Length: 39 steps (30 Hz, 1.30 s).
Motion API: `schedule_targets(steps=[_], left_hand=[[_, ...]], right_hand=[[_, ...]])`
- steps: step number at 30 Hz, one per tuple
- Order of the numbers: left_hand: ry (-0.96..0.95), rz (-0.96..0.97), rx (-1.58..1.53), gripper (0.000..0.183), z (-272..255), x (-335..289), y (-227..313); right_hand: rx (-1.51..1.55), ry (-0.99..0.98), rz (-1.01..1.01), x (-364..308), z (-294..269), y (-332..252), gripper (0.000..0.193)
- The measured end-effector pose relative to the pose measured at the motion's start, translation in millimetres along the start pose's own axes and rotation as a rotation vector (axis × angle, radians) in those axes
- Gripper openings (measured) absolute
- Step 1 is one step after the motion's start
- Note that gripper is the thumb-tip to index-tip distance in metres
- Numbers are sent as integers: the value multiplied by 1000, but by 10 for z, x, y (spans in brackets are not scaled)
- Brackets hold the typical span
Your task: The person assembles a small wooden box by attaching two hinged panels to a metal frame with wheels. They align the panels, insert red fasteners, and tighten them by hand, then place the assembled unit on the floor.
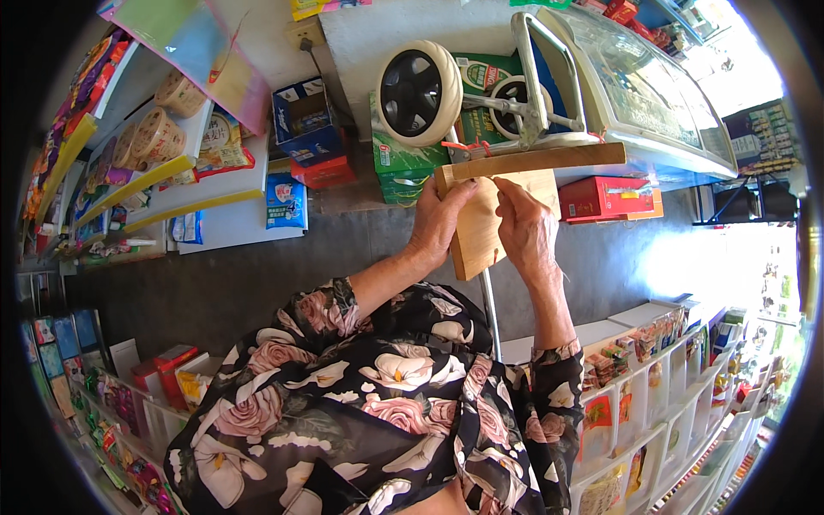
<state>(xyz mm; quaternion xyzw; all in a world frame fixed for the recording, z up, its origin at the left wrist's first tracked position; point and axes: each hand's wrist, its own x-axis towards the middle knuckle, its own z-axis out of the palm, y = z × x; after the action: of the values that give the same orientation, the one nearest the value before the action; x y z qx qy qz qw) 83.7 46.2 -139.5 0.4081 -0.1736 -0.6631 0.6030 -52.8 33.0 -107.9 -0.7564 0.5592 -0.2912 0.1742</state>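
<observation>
Two pieces of wood were the main thing going on: a pale squarish board (481,230) sitting between the hands, and a long narrow strip (549,159) running crosswise along its far end, just past the fingertips. The left hand (438,221) was clamped on the board's left edge, thumb on top near the strip. The right hand (525,221) had its fingers curled in over the board's right part, index finger up by the strip; couldn't tell if it was pinching anything small. A thin metal rod (490,313) stuck out from under the board, on the near side of both hands. Straight beyond the left hand was a big cream-and-black wheel (418,94) in front of a green box (402,163), and beyond the right hand stood a metal frame (535,116) with a smaller wheel (518,107). Off to the right of the right hand sat a red box (605,199), with a glass display case (635,77) farther out. Well left of the left hand were stocked shelves (202,204) with yellow edging.
</observation>
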Motion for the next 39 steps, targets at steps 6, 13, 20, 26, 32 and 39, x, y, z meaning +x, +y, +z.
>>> schedule_targets(steps=[6,13,20,26,32,39], left_hand=[[-45,5,41,44,16,-74,7],[-32,22,418,50,5,-233,135],[-30,15,420,44,-67,-230,216],[-42,-92,537,39,15,-213,348],[-63,-41,506,39,77,-208,350],[-26,61,569,33,113,-266,245]], right_hand=[[55,-109,-57,120,-148,148,22],[44,-167,-80,202,-224,175,22],[-168,-223,-124,282,-267,95,25],[-181,-270,-43,326,-257,25,30],[104,-234,-99,357,-304,219,19],[208,-320,-99,447,-353,382,18]])
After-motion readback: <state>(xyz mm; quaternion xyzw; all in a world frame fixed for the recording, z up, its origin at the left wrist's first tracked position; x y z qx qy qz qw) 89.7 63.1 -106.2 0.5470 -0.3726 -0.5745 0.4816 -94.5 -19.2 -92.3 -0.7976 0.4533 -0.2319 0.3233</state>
